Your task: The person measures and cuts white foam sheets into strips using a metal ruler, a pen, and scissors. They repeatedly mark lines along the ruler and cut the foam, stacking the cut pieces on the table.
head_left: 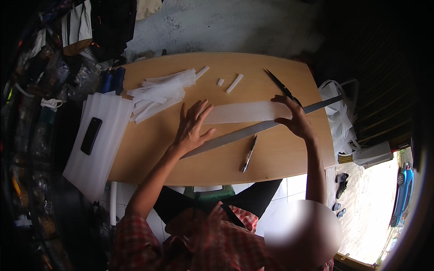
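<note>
Wooden table [289,151]; on it broad strip [246,113]; heaped strips [158,92]; sheets [110,131]; scissors [279,84]; straightedge [246,132]; pen [248,156]

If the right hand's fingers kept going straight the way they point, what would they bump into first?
Probably the short narrow white strip, ahead and leftward, though whether the right hand touches the wide white strip is unclear.

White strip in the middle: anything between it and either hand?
Nothing visible. The left hand is at the left end of the white strip, the right hand at its right; the grey straightedge passes under the right hand, blocking neither.
</note>
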`<act>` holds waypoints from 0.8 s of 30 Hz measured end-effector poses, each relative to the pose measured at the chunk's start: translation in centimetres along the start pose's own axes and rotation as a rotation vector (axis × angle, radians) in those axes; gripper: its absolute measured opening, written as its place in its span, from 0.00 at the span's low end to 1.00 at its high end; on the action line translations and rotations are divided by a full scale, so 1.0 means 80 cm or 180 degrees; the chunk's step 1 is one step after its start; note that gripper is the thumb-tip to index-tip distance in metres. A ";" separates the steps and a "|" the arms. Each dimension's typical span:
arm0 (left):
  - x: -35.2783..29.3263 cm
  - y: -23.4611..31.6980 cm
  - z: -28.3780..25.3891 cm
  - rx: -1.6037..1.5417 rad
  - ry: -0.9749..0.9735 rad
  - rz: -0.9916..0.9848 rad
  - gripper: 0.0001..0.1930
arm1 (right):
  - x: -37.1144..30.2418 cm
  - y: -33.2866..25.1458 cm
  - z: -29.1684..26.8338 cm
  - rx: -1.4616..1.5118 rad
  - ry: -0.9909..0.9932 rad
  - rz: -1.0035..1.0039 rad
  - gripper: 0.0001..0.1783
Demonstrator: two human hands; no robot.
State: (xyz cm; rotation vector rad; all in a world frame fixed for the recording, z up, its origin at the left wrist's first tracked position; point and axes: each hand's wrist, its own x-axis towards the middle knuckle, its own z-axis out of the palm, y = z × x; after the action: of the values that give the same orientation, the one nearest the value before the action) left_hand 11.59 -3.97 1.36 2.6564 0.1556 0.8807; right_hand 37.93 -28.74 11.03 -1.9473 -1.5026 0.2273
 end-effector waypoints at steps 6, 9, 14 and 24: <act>-0.068 -0.012 -0.061 -0.0520 -0.0788 -0.0754 0.25 | 0.041 0.013 0.110 -0.0255 -0.0516 -0.0079 0.35; -0.096 -0.027 -0.085 -0.0351 -0.0948 -0.0636 0.24 | 0.052 0.012 0.148 -0.0441 -0.0679 -0.0224 0.36; -0.117 -0.043 -0.087 -0.0449 -0.0818 -0.0807 0.18 | 0.050 0.030 0.171 -0.0430 -0.0551 -0.0682 0.30; -0.120 -0.049 -0.082 -0.0563 -0.0863 -0.0811 0.15 | 0.027 0.037 0.170 -0.0421 -0.0306 -0.0650 0.20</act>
State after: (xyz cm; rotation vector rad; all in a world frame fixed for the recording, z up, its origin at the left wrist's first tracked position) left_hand -0.03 -0.46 -0.46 2.4884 0.3246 0.4283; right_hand 34.10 -21.85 -0.59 -1.8894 -1.8070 0.1364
